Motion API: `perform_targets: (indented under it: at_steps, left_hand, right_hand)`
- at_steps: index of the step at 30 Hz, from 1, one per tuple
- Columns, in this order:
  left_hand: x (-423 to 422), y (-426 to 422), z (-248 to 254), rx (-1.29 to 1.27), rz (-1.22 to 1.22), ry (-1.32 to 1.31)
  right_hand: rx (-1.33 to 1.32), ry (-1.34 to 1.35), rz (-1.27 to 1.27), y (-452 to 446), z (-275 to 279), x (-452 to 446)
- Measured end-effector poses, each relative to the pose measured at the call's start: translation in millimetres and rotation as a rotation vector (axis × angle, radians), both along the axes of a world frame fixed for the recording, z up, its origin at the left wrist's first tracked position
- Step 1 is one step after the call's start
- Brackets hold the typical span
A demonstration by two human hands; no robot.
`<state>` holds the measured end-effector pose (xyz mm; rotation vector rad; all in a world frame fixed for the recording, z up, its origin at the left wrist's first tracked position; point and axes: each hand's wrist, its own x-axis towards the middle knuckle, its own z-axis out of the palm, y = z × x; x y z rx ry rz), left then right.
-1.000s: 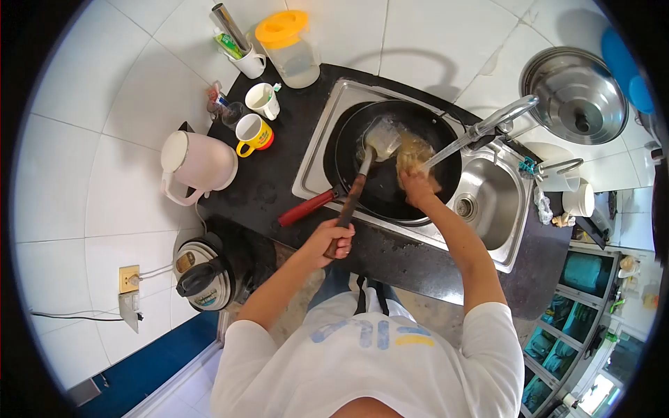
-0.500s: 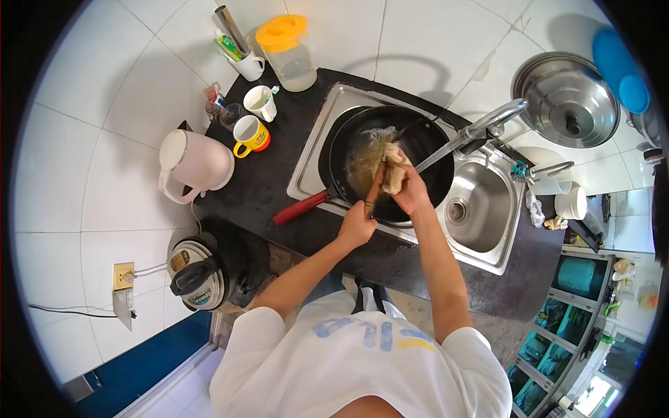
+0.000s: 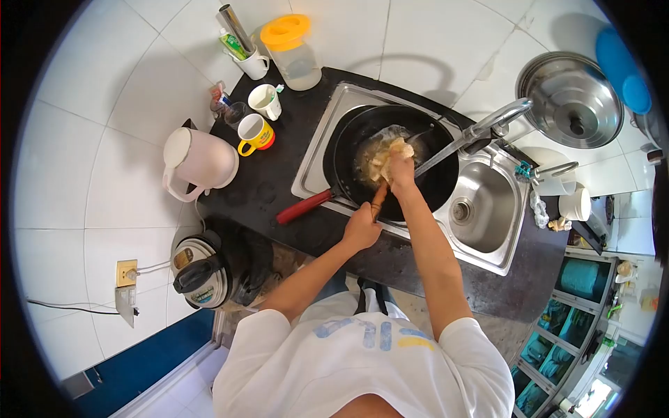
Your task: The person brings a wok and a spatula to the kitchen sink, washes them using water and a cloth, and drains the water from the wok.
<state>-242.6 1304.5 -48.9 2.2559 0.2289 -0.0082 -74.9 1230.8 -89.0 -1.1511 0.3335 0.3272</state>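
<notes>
At the bottom centre of the frame, a person in a white shirt [image 3: 376,369] is leaning over the desk [image 3: 268,182], both forearms reaching upward. The left hand [image 3: 362,228], just below the centre, is closing into a fist around a wooden handle [image 3: 378,200], which is slanting up toward the other hand; its far end is hiding behind that hand and what it is holding. The right hand [image 3: 402,171], slightly above and to the right, is curling around a pale, crumpled cloth [image 3: 385,159], its fingers partly out of sight. Cloth and hand are hanging within the rim of a black wok [image 3: 440,184], over cloudy liquid. A red handle [image 3: 304,207] is sticking out to the left of the wok, which is sitting over the left part of a steel sink [image 3: 482,202]. A metal tap [image 3: 481,130] is slanting down over the wok, its lower end coming near the right wrist. At the lower left, a round cooker [image 3: 198,279] is standing beside the desk. Farther up, a pink kettle [image 3: 202,161], a yellow and red mug [image 3: 256,134], a white mug [image 3: 265,103] and a yellow-lidded pitcher [image 3: 298,64] are lining the upper left. A steel lid [image 3: 568,97] is leaning against the tiles at the upper right.
</notes>
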Motion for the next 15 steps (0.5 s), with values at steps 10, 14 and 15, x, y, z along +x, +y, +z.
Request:
perform_targets:
  at_steps: [10, 14, 15]
  left_hand:
    - [1, 15, 38, -1.915, -0.057, 0.614]
    - [-2, 5, 42, -1.791, 0.060, 0.627]
    - [0, 6, 45, -1.674, 0.089, 0.623]
  right_hand:
    - [0.554, 0.236, -0.020, -18, -2, -11]
    - [0.330, 0.309, -0.014, -28, 9, -13]
    - [0.209, 0.244, 0.027, -33, 7, -13]
